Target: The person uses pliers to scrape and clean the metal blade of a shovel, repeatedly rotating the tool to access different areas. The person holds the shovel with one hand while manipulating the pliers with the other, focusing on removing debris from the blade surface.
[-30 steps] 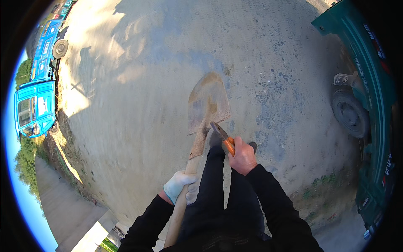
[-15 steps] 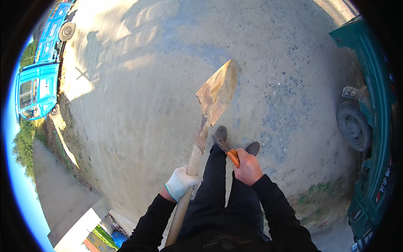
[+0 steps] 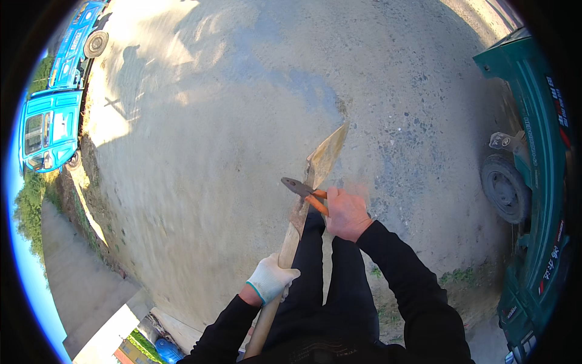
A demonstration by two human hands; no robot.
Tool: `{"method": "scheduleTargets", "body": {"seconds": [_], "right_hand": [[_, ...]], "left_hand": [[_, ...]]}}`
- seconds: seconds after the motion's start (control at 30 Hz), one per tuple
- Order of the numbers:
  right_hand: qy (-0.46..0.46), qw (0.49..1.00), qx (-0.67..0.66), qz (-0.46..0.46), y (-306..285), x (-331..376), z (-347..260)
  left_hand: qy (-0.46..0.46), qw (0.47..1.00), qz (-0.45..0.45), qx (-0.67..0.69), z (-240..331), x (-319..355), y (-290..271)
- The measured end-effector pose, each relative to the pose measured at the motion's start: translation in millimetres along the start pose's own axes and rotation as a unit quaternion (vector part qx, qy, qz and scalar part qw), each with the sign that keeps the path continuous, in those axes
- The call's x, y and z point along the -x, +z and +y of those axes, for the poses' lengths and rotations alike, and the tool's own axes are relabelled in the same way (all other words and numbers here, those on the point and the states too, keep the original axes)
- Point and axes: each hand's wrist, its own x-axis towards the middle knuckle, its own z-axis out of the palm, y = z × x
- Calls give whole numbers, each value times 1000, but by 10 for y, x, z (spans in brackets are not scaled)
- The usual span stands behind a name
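Note:
My left hand (image 3: 273, 278), in a white glove, is wrapped round the wooden handle of a shovel (image 3: 290, 244). The shovel slants up and away to the right, its worn, dirt-coloured blade (image 3: 329, 155) at the far end, turned partly edge-on. Bare, my right hand (image 3: 348, 215) is closed on pliers with orange grips (image 3: 317, 202). The dark head of the pliers (image 3: 297, 186) lies across the view of the metal neck below the blade; whether it touches the neck, I cannot tell. The pliers' two grips are spread apart.
Grey, dusty ground (image 3: 212, 151) spreads around my legs. A green truck (image 3: 533, 133) with a dark wheel (image 3: 504, 188) stands close on the right. Far left is a blue truck (image 3: 54, 130). A grey slab-like surface (image 3: 79, 279) lies at lower left, near a blue object (image 3: 168, 350).
My right hand has moved up and left with the pliers, from beside the shovel to its neck. The grips have spread. The shovel blade has come nearer and turned more edge-on.

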Motion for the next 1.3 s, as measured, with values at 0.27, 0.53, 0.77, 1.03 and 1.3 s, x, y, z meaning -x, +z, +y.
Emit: {"method": "scheduleTargets", "body": {"seconds": [0.27, 0.53, 0.77, 1.03, 1.3], "right_hand": [[134, 985, -2, -106, 185, 73, -52], [141, 989, -34, -33, 403, 2, -125], [166, 984, -67, -13, 383, 114, 36], [103, 993, -5, -50, 347, -4, 302], [122, 988, 5, -90, 378, 50, 163]], "left_hand": [[-26, 999, 0, -25, -133, -80, -29], [-15, 995, 39, -95, -196, -94, 41], [-30, 997, 30, -65, -183, -135, 38], [-61, 998, 10, -32, -328, -113, -35], [-73, 997, 7, -38, -395, -187, -46]]}}
